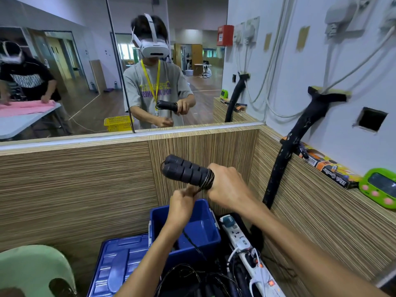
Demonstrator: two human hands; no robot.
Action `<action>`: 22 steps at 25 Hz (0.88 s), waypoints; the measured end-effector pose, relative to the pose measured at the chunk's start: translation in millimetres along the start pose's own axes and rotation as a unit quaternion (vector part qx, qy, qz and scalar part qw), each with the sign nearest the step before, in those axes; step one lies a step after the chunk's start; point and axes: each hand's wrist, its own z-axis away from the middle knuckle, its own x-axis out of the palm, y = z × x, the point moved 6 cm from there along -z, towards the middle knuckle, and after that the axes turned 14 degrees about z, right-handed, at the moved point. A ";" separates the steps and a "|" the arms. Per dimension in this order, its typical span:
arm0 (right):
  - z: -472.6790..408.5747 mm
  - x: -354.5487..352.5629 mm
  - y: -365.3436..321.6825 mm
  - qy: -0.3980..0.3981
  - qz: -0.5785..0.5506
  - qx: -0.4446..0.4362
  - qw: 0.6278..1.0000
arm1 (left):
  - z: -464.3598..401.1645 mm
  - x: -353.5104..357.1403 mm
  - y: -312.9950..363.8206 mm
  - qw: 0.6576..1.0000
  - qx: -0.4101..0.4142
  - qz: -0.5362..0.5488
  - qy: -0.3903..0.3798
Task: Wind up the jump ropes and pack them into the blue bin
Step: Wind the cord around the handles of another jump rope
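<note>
right hand (227, 187): raised over the bin, its fingers curled tight round the near end of the two black jump rope handles (186, 171), which lie side by side and point up and to the left
rope cord (209, 181): thin and dark, already wound in several turns round the handles just beside the right hand; one strand runs from the coil down to the left hand
left hand (182, 205): just below and left of the right one, thumb and fingers pinching the loose strand of cord close to the coil
loose cord below (192, 243): a strand hangs from the left hand down past the front of the bin, toward a tangle of more black ropes (192, 279) at the bottom edge
blue bin (205, 228): open, on the floor directly under the hands, set against the striped wood panel; what lies inside it is mostly hidden by the left forearm
blue lid (120, 264): lying flat just left of the bin, touching its side
power strip (246, 243): white, with plugs and cables, running along the right side of the bin
green chair (32, 269): pale, at the lower left corner
mirror (85, 71): above the panel, showing the person with both hands on the handles
ledge on the right: a green timer (378, 187) and a printed box (327, 166)
</note>
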 end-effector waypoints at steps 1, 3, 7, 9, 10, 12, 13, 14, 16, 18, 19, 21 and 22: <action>2.5 -1.6 -1.1 -0.005 -0.003 -0.013 1.000 | -7.5 -0.6 5.4 0.999 0.038 -0.009 -0.011; 7.6 -6.7 -3.4 -0.012 -0.018 -0.043 0.999 | -15.7 4.6 11.1 0.995 0.051 -0.047 -0.065; 25.8 -14.0 -15.6 -0.031 -0.005 -0.148 0.988 | -27.6 13.9 46.7 0.971 0.097 -0.182 -0.124; 34.1 -8.9 -13.8 -0.044 0.030 -0.172 0.984 | -35.6 21.5 71.4 0.912 0.216 -0.312 -0.158; 37.2 -4.5 -10.3 -0.052 0.045 -0.170 0.983 | -39.5 26.5 77.4 0.872 0.259 -0.373 -0.184; 42.8 3.5 -4.1 -0.066 0.044 -0.161 0.984 | -41.6 34.1 89.9 0.803 0.297 -0.461 -0.234; 45.4 7.8 -3.3 -0.072 0.055 -0.162 0.983 | -40.8 38.4 96.7 0.773 0.302 -0.496 -0.256; 47.2 11.1 -4.9 -0.072 0.083 -0.170 0.979 | -37.6 43.2 101.8 0.740 0.305 -0.530 -0.280; 48.3 19.7 -8.2 -0.075 0.138 -0.173 0.972 | -25.6 54.3 112.2 0.690 0.324 -0.583 -0.280; 39.9 27.2 -2.5 -0.084 0.140 -0.120 0.979 | -10.4 63.3 126.5 0.687 0.339 -0.612 -0.198; 33.4 27.8 3.6 -0.081 0.143 -0.085 0.983 | -2.0 65.7 131.7 0.703 0.332 -0.609 -0.157; 19.6 23.7 17.3 -0.063 0.131 -0.027 0.989 | 14.2 67.4 135.8 0.750 0.294 -0.582 -0.108; 13.1 17.9 23.5 -0.041 0.116 -0.003 0.992 | 21.1 66.9 133.1 0.775 0.271 -0.563 -0.093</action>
